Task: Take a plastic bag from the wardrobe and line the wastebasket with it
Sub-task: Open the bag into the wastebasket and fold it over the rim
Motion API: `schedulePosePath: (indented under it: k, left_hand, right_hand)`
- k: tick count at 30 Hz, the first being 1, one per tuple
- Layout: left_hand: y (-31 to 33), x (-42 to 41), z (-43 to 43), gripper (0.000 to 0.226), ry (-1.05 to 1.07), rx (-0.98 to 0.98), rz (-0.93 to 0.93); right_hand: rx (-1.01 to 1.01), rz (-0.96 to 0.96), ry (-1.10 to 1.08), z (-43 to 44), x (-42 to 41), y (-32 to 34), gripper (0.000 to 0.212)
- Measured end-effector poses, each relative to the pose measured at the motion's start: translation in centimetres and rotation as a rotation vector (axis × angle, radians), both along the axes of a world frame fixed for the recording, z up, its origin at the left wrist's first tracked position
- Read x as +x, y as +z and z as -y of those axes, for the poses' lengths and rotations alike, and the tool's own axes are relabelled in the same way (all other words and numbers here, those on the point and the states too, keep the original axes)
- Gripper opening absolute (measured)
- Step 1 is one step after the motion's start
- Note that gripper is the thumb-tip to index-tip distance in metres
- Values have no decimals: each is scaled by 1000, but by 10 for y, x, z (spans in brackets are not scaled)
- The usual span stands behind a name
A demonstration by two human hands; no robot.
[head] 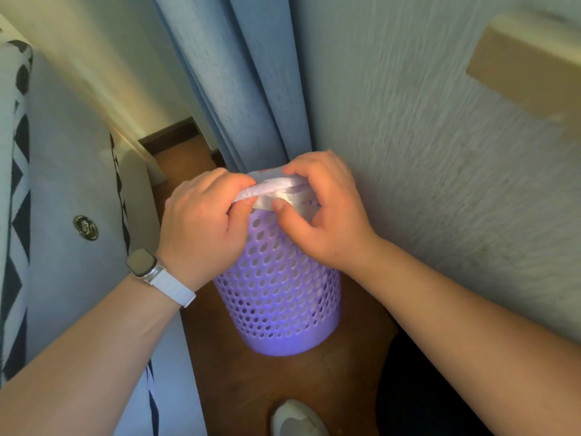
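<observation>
Head view shows you standing over one purple perforated wastebasket (276,297) on the wooden floor (283,382), tucked between a blue curtain (248,89) and a pale textured wall (424,152), with a patterned cushion (63,184) at your left. You hold one plastic bag (276,191), white and folded into a narrow strip, just above the basket's mouth, which your hands hide. Your left hand (204,225) has its fingers closed around the bag's left end, while your right hand (320,215) pinches the other end between thumb and forefinger. Holding it at both ends this way looks like a way to tease the layers apart and find the opening, and keeping it right over the basket means it can drop straight in once spread. So the bag is fetched but not yet opened, and the lining is not yet done. Count one bag, one basket, two hands, one watch (144,265) on your left wrist, and one shoe (295,416) at the lower edge
</observation>
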State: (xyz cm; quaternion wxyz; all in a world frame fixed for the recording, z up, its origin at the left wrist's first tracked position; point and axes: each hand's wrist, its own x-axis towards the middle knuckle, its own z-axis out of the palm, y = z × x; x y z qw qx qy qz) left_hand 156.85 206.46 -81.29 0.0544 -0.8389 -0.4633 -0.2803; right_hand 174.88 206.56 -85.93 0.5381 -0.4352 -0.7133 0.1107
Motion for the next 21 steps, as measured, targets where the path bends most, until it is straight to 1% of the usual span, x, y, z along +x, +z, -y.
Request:
schedulePosePath:
  k: [6, 9, 11, 14, 15, 17, 21]
  left_hand:
    - [3, -11, -7, 21, 29, -116, 111]
    - [4, -10, -6, 18, 37, -143, 175]
    - [4, -9, -5, 16, 29, -148, 203]
    - [2, -7, -3, 19, -1, -161, 214]
    - [1, -6, -2, 20, -19, -165, 208]
    - [0, -7, -1, 24, -60, -155, 182]
    - [2, -3, 2, 37, -80, -53, 33]
  right_hand:
    - [-118, -73, 15, -8, 13, -3, 53]
    - [-123, -70, 15, -10, 14, -6, 57]
    - [-111, -78, -11, -12, 13, -6, 50]
    - [-73, -99, -62, -14, 12, -6, 28]
    - [-66, -92, -76, -14, 12, -7, 24]
    - [-54, -68, -101, -13, 13, -8, 23]
    - [-5, 0, -138, -9, 10, -8, 22]
